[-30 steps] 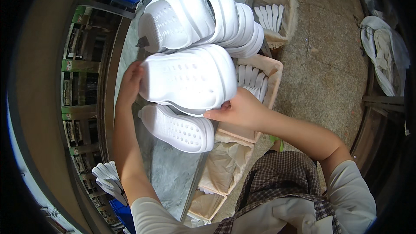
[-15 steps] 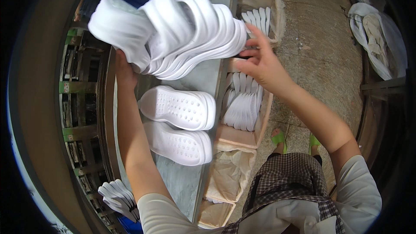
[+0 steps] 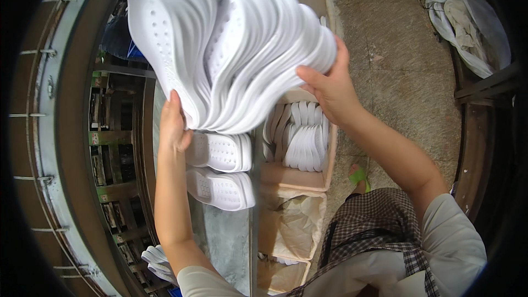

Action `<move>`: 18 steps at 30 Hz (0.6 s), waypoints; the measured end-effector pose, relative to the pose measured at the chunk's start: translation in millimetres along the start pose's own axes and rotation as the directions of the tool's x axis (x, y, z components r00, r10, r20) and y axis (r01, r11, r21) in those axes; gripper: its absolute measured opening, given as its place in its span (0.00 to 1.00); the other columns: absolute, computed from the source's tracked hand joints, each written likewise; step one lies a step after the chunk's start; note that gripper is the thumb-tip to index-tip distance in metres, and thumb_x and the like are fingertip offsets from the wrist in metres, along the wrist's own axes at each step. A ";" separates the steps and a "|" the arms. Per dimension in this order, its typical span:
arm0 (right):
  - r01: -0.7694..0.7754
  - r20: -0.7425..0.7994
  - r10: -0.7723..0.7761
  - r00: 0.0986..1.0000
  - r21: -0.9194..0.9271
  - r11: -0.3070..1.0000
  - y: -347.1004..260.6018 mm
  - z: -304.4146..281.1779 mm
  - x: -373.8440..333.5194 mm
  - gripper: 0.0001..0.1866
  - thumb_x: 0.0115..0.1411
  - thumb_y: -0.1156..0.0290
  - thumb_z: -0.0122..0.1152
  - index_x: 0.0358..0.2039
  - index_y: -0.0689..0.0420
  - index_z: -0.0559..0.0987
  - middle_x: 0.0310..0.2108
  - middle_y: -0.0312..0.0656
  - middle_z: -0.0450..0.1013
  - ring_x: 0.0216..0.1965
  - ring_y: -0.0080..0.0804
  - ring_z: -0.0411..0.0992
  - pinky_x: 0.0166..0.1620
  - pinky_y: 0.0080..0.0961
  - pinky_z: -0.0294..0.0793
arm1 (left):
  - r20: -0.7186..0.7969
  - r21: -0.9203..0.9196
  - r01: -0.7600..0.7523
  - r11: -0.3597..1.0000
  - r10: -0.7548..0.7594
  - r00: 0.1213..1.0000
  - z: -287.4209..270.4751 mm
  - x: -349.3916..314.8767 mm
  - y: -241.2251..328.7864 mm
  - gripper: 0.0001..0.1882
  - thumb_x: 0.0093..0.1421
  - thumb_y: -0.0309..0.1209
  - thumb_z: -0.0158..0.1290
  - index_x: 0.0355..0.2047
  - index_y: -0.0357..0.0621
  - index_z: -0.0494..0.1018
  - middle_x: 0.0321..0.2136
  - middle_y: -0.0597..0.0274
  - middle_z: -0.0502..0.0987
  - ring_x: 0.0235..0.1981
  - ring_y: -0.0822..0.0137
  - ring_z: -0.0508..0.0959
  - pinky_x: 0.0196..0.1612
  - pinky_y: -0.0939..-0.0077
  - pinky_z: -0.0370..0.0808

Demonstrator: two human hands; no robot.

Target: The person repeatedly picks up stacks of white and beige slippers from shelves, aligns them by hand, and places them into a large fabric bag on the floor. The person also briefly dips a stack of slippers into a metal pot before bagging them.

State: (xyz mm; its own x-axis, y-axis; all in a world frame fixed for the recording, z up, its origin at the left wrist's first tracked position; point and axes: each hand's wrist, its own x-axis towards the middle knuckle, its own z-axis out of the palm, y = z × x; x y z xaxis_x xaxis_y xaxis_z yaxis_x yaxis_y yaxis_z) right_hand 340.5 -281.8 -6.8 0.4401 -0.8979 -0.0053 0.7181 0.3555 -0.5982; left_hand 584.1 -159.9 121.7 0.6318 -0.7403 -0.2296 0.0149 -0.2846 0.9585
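A fanned stack of white shoe soles (image 3: 247, 49) hangs in the air above the bench, held between my two hands. My left hand (image 3: 174, 124) is closed on the stack's lower left end, thumb and fingers pressing its edge. At the other end, my right hand (image 3: 330, 85) grips the sole tips, its thumb on the near side. Rows of small round dimples show on the leftmost soles. Below the stack, two short piles of white soles, an upper pile (image 3: 223, 151) and a lower pile (image 3: 223, 188), lie side by side on the grey bench top (image 3: 223, 236).
Along the bench's right side stand pinkish lined crates; one crate (image 3: 294, 175) holds several white soles (image 3: 307, 146). Another crate has a crumpled liner (image 3: 294, 217). Slatted racks (image 3: 114, 157) stand at the left. A white plastic bag (image 3: 467, 30) lies far right, beyond the floor (image 3: 410, 99).
The stack has swung and tilted, showing more of the dimpled faces. My right hand has closed on its right end. The view has shifted.
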 end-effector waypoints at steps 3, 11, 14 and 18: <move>-0.058 0.055 0.045 0.997 0.258 0.964 -34.4 -28.0 -23.1 0.47 0.51 0.64 0.69 0.62 0.58 0.48 0.58 0.45 0.56 0.57 0.36 0.60 0.59 0.35 0.62 | 0.024 0.009 0.031 0.999 -0.032 0.999 58.1 -47.3 -2.3 0.22 0.67 0.39 0.41 0.54 0.33 0.61 0.49 0.50 0.71 0.47 0.59 0.74 0.52 0.63 0.71; -0.355 -0.126 0.432 0.893 0.392 0.849 -86.3 -145.0 -99.0 0.48 0.52 0.40 0.59 0.62 0.58 0.53 0.60 0.48 0.57 0.60 0.42 0.58 0.61 0.42 0.60 | 0.240 -0.244 0.287 0.927 -0.229 0.943 203.0 -176.1 -98.2 0.33 0.55 0.33 0.58 0.57 0.32 0.57 0.50 0.52 0.69 0.50 0.61 0.71 0.54 0.66 0.67; -0.410 -0.178 0.473 0.863 0.299 0.861 -92.7 -204.9 -134.6 0.55 0.44 0.32 0.58 0.62 0.56 0.53 0.62 0.49 0.54 0.60 0.43 0.58 0.59 0.43 0.64 | 0.339 -0.360 0.556 0.749 -0.450 0.826 238.8 -201.4 -153.6 0.32 0.56 0.35 0.56 0.57 0.34 0.58 0.51 0.52 0.69 0.51 0.60 0.71 0.54 0.65 0.68; -0.407 -0.348 0.523 0.778 0.355 0.841 -88.0 -274.0 -171.9 0.54 0.40 0.30 0.60 0.60 0.55 0.60 0.56 0.47 0.64 0.56 0.43 0.63 0.57 0.45 0.67 | 0.468 -0.486 0.639 0.596 -0.440 0.766 280.9 -231.1 -223.3 0.32 0.55 0.35 0.56 0.58 0.39 0.59 0.51 0.54 0.69 0.52 0.59 0.70 0.55 0.63 0.67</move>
State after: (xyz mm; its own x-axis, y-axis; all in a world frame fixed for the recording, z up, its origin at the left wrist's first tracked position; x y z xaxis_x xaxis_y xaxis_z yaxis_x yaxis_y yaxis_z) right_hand 54.0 -229.8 -172.7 0.5306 -0.6027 -0.5959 0.6164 0.7570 -0.2167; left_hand 217.1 -96.4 -86.8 0.1149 -0.7270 -0.6769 0.7890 -0.3472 0.5069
